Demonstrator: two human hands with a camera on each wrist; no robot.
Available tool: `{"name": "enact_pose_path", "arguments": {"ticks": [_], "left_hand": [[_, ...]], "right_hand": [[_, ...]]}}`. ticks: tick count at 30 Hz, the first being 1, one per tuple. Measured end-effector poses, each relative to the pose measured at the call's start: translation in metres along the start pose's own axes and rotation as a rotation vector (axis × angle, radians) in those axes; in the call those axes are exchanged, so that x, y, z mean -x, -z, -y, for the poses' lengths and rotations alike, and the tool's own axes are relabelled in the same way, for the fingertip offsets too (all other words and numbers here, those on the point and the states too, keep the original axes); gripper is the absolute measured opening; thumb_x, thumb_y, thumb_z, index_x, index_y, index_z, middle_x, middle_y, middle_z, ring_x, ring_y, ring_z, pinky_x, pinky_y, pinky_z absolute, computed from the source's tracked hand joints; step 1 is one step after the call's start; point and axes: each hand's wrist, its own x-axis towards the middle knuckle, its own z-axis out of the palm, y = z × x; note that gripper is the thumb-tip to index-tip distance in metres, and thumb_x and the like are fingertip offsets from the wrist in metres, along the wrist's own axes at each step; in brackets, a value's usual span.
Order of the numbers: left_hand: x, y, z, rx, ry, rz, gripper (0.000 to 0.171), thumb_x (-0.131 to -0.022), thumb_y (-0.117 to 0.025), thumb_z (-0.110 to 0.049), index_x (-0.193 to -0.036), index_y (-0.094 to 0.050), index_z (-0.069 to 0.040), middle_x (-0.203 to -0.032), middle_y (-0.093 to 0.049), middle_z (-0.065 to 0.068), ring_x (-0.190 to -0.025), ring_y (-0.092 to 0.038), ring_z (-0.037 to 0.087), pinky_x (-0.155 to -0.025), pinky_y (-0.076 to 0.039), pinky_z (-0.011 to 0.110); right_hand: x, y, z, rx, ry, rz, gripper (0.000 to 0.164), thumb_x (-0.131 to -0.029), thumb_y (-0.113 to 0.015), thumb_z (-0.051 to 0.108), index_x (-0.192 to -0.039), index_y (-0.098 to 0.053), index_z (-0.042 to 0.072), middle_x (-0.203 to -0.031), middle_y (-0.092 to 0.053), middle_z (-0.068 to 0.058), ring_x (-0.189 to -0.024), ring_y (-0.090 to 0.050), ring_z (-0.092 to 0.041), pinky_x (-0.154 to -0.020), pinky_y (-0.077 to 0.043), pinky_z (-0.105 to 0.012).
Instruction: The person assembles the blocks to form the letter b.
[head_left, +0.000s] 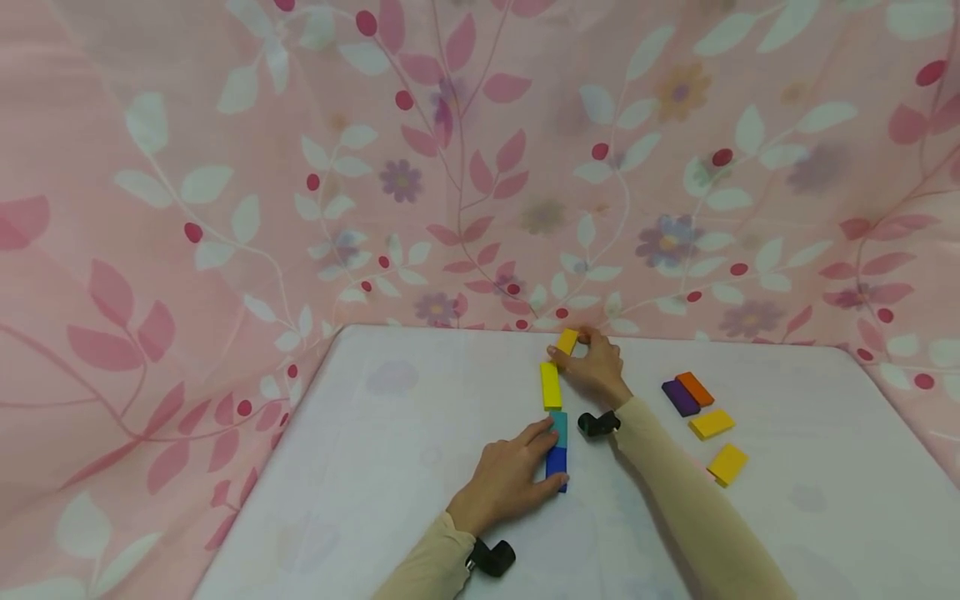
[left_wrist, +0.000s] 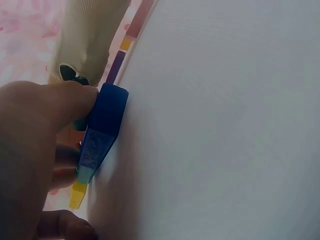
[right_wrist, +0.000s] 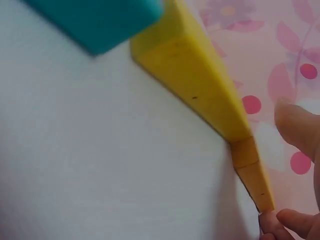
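On the white table, several coloured blocks form a line. Its near end has a blue block (head_left: 557, 468) and a teal block (head_left: 559, 429). My left hand (head_left: 506, 475) holds this pair from the left, thumb at the blue block's near end and fingers at the teal one. In the left wrist view the thumb touches the blue block (left_wrist: 107, 107). Beyond the teal block lies a bright yellow block (head_left: 551, 386). At the far end my right hand (head_left: 596, 367) pinches a darker yellow block (head_left: 567, 340), set at an angle to the line.
To the right lie a purple block (head_left: 681, 398) and an orange block (head_left: 695, 388) side by side. Two more yellow blocks, one farther (head_left: 712, 424) and one nearer (head_left: 728, 463), lie beside the right forearm. A floral pink cloth (head_left: 480, 208) hangs behind the table's back edge.
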Motion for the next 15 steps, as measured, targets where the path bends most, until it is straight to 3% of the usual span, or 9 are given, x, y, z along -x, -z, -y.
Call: {"name": "enact_pose_path", "arguments": {"ticks": [5,15], "left_hand": [[-0.0002,0.0020,-0.0015,-0.008,0.006,0.018,0.061,-0.101,-0.065,-0.057,-0.151,-0.061,-0.022,-0.164,-0.050,-0.002,-0.116,-0.073,0.017,-0.078,-0.058,0.034],[-0.0002,0.0048,-0.0023,-0.005,0.011,0.011,0.061,-0.101,-0.065,-0.057,-0.150,-0.062,-0.022,-0.163,-0.052,-0.001,-0.117,-0.073,0.018,-0.079,-0.059,0.034]], "right_hand": [[0.0019,-0.0004,-0.0016,0.022,0.012,0.012,0.099,-0.088,-0.082,0.054,-0.161,-0.036,0.007,-0.157,-0.048,-0.020,-0.137,-0.036,-0.045,-0.117,-0.026,-0.062],[0.0055,0.0053,-0.0029,-0.007,0.048,0.059,0.095,-0.091,-0.081,0.044,-0.164,-0.033,0.009,-0.164,-0.044,-0.020,-0.142,-0.032,-0.044,-0.120,-0.021,-0.064]]}}
